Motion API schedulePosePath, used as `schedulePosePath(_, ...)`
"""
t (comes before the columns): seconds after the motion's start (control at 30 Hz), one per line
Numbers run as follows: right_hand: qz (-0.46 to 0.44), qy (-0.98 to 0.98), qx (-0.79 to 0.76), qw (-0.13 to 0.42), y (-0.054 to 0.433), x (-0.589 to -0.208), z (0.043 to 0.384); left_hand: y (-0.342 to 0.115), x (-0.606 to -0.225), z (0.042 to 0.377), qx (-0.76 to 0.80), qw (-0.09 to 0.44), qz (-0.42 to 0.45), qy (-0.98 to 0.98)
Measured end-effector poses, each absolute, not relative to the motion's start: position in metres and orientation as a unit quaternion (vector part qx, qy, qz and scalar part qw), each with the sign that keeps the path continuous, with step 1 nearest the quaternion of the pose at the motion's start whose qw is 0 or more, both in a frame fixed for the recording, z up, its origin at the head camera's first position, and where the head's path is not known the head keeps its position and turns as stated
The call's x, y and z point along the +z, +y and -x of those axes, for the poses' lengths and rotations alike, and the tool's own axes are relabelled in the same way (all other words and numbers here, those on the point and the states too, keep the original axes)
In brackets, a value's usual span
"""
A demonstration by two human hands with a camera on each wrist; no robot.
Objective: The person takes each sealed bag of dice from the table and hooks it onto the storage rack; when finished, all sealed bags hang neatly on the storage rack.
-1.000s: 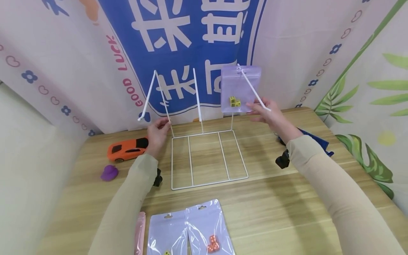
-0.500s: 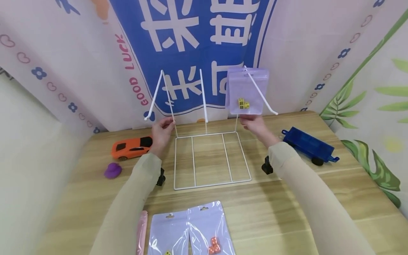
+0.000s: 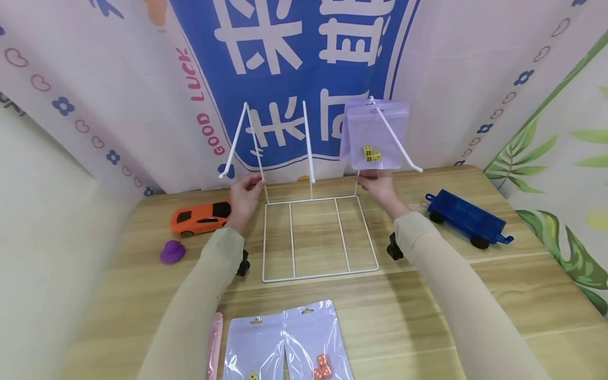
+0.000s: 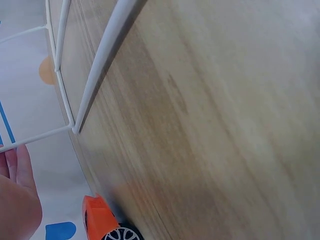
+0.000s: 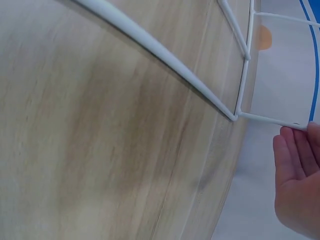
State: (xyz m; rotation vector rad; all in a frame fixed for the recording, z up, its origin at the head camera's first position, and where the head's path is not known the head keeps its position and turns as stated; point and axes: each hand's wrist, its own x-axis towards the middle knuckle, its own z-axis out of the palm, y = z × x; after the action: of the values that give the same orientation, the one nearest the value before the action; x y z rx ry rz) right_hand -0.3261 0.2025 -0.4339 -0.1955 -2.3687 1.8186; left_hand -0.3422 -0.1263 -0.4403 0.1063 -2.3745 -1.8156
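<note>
A white wire display rack [image 3: 321, 275] stands on the table near the back. My left hand [image 3: 246, 198] pinches its left upright low down; the left wrist view shows the fingers [image 4: 22, 167] at that wire. On the other side my right hand [image 3: 378, 187] grips the right upright, with fingertips against the wire [image 5: 270, 119] in the right wrist view. From the rack's right prong hangs a clear purple zip bag [image 3: 398, 124] with yellow dice [image 3: 371, 153]. Another purple bag [image 3: 345, 145] shows behind it. The left and middle prongs carry nothing.
Left of the rack are an orange toy car [image 3: 199, 218] and a purple rubber duck [image 3: 172, 252]. A blue toy trailer [image 3: 467, 216] stands at right. In front lie two purple bags [image 3: 256, 340] with dice and a pink bag [image 3: 215, 343]. A printed curtain [image 3: 451, 68] hangs behind.
My right hand has left the hanging bag's lower edge, moved down and left, and taken hold of the right upright. My left hand stays on the left upright. The head view has shifted slightly.
</note>
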Motion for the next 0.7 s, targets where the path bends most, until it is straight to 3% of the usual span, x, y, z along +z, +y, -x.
schedulePosePath(0.43,0.067,-0.814,0.574,0.052,0.202,-0.434,0.326,-0.128,-0.435,0.33,-0.566,0.086,-0.055,-0.818)
schedulePosePath(0.57,0.055,-0.82,0.567,0.064,0.2,-0.436,0.326,-0.136,-0.423,0.294,-0.548,0.087,-0.076,-0.828)
schedulePosePath(0.7,0.057,-0.813,0.576,0.071,0.2,-0.439,0.325,-0.142,-0.408,0.237,-0.445,0.062,0.021,-0.893)
